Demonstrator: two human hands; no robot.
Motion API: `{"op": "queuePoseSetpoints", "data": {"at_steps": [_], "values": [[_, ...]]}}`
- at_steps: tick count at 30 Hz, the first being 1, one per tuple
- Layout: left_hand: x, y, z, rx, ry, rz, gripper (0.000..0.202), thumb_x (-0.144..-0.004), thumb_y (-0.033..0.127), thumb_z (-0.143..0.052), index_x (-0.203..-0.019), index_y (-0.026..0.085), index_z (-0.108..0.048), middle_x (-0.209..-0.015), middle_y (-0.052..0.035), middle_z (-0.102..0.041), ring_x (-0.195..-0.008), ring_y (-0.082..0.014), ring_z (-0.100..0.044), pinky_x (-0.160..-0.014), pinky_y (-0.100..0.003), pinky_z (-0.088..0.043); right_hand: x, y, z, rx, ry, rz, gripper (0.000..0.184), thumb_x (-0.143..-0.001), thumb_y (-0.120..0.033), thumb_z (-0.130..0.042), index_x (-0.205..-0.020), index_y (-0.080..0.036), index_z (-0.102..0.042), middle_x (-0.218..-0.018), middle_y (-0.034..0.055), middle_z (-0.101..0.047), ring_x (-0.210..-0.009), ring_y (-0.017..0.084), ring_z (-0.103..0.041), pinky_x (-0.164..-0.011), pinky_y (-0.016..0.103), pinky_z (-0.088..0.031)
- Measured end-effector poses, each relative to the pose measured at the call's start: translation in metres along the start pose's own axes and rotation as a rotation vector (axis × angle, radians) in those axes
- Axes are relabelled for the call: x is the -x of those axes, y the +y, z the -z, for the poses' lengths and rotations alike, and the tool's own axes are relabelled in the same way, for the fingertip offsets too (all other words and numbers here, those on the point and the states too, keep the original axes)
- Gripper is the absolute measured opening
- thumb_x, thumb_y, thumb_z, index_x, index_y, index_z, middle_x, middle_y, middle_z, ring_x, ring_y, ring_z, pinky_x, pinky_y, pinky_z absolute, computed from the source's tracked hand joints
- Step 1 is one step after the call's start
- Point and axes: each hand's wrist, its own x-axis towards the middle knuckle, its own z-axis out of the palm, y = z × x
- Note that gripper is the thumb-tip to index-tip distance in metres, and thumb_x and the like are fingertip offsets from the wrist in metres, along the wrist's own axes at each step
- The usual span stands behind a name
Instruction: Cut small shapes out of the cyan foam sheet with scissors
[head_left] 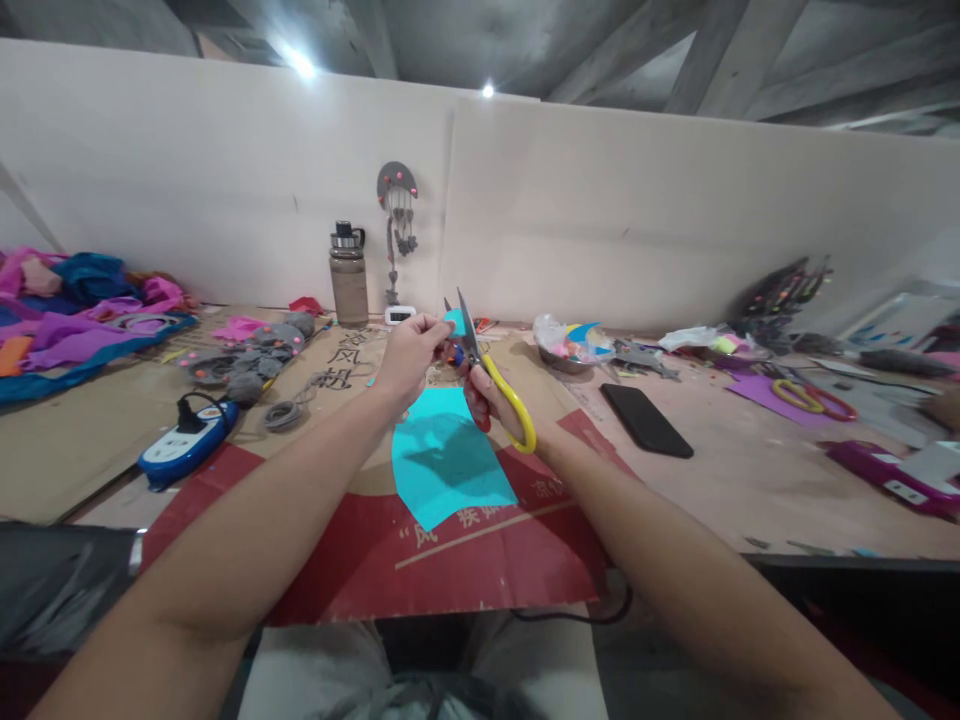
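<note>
metal scissor blades; matt sheet

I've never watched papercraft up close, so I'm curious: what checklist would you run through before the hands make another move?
1. Small turquoise piece gripped: ok, pinched by the left hand.
2. Scissors in hand: ok, held by the right hand.
3. Blades apart: ok, their tips stand separated.
4. Left fingers safely clear of the blades: cannot tell; they look close, but one view hides the depth.
5. Large turquoise sheet supported: ok, it lies on the cardboard below the hands.
6. Phone off the cardboard: ok, it lies to the right.
</note>
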Motion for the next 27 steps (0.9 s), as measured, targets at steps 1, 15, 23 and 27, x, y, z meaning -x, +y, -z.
{"op": "queuePoseSetpoints", "data": {"at_steps": [1, 15, 23, 27], "values": [[0.000, 0.000, 0.000, 0.002, -0.001, -0.004, 0.029, -0.078, 0.019, -0.077, -0.059, 0.018, -0.053, -0.053, 0.0030, -0.054, -0.049, -0.0074, -0.049, -0.051, -0.021, -0.039, 0.000, 0.000, 0.000, 0.003, -0.004, 0.006, 0.062, -0.079, -0.083, -0.059, -0.091, -0.024, -0.044, -0.067, -0.0070, -0.043, -0.049, 0.009, -0.041, -0.044, 0.024, -0.035], [-0.001, 0.002, 0.001, 0.042, 0.014, 0.020, 0.022, -0.080, 0.015, -0.073, -0.065, 0.016, -0.057, -0.059, 0.0027, -0.056, -0.051, -0.0073, -0.053, -0.052, -0.020, -0.042, -0.002, 0.003, 0.000, -0.047, -0.019, 0.053, 0.063, -0.082, -0.082, -0.058, -0.102, -0.023, -0.051, -0.068, -0.0062, -0.046, -0.049, 0.010, -0.044, -0.043, 0.026, -0.038], [-0.002, 0.002, 0.001, 0.024, 0.001, 0.010, 0.028, -0.077, 0.017, -0.075, -0.061, 0.017, -0.054, -0.056, 0.0025, -0.055, -0.050, -0.0072, -0.051, -0.052, -0.020, -0.041, 0.001, -0.002, 0.000, -0.022, -0.031, 0.010, 0.067, -0.079, -0.085, -0.058, -0.100, -0.023, -0.048, -0.069, -0.0060, -0.046, -0.051, 0.010, -0.042, -0.043, 0.025, -0.037], [-0.002, 0.003, 0.002, 0.020, -0.003, 0.011, 0.027, -0.078, 0.015, -0.073, -0.060, 0.017, -0.054, -0.056, 0.0020, -0.055, -0.050, -0.0072, -0.052, -0.052, -0.020, -0.041, 0.003, -0.004, 0.001, -0.018, -0.041, -0.009, 0.068, -0.079, -0.086, -0.058, -0.102, -0.023, -0.050, -0.069, -0.0058, -0.046, -0.050, 0.010, -0.043, -0.043, 0.025, -0.037]]}}
